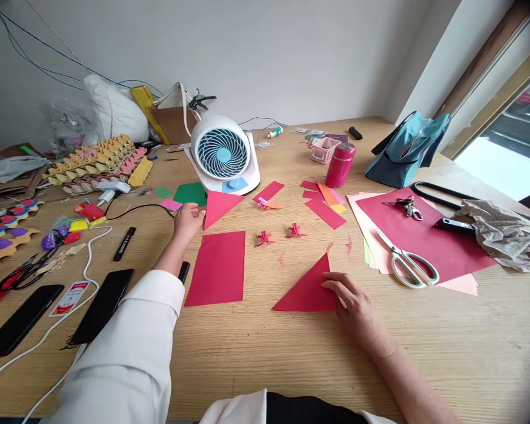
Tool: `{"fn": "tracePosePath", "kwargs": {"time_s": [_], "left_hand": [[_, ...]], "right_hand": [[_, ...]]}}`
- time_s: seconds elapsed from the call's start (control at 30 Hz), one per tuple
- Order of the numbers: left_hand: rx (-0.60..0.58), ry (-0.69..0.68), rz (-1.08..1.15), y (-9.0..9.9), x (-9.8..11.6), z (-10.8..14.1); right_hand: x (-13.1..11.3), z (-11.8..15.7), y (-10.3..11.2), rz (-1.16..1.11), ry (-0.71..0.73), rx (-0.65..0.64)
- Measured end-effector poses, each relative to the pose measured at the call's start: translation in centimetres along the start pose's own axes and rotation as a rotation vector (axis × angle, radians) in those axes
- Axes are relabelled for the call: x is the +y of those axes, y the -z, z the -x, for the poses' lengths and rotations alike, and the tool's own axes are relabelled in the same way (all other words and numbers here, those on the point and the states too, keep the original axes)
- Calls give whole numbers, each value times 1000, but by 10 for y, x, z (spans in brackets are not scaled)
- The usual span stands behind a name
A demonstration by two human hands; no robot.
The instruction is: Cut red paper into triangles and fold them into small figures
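Observation:
My left hand (189, 224) is closed at the left edge of a bright red paper triangle (221, 207), just in front of the fan. Its fingertips pinch that edge. Closer to me, my right hand (350, 303) grips the right side of a folded red paper triangle (308, 290) lying on the table. Between the hands lies a flat red sheet of paper (216, 268). Two small folded red paper figures, one on the left (264, 238) and one on the right (295, 231), sit beyond it.
A white fan (223, 154) stands at the back. Coloured paper strips (324, 212) lie near a pink flask (340, 165). At right, scissors (408, 262) and keys (408, 206) rest on large red paper (450, 256). Phones (20, 318), cables and egg-carton pieces (92, 159) crowd the left.

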State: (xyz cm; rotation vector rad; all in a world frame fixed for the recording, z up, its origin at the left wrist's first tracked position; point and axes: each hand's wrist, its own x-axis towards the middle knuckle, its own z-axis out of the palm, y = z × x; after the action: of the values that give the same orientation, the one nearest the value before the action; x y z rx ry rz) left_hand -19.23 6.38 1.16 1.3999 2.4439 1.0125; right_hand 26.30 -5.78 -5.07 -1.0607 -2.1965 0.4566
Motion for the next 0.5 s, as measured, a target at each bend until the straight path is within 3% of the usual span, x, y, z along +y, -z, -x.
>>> {"fn": "tracePosePath", "kwargs": {"time_s": [0.1,0.27,0.37,0.5], "left_hand": [[-8,59,-80,-18,-11,-24],[-29,53,-140,-42,-21,-27],[-10,27,-137,-36,-23,-22],[-16,-43,-89,-11,-18,-2]], "right_hand": [[2,1,0,11,-34,-6],[7,0,1,10,-79,-11],[9,-2,1,7,-93,-12],[15,-2,2,20,-104,0]]}}
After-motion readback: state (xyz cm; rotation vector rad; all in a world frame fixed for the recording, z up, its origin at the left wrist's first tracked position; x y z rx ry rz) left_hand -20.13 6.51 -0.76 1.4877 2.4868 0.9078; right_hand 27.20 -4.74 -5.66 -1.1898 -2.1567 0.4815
